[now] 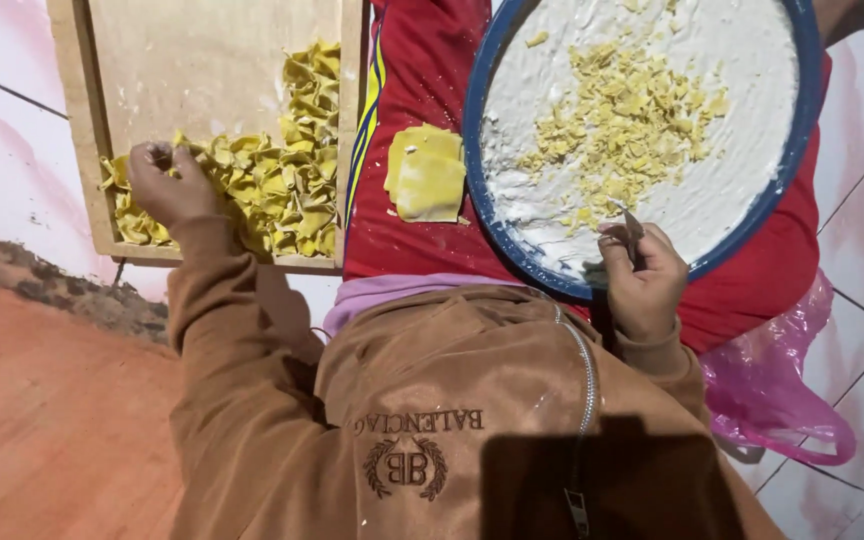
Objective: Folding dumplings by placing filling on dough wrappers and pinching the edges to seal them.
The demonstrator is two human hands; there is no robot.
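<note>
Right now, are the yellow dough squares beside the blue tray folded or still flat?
Flat. The dough squares lie in a small unfolded stack on the red cloth, unlike the folded pieces on the wooden board.

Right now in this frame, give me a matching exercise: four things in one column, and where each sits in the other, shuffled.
Things:
1. folded yellow dough pieces
2. flat stack of yellow dough squares
3. crumbly yellow filling
4. crumpled pink plastic bag

Places:
A. in the floured round blue-rimmed tray
B. on the white tiled floor, at the person's right
C. on the wooden board
D. on the red cloth

Pairs: 1-C, 2-D, 3-A, 4-B
</note>
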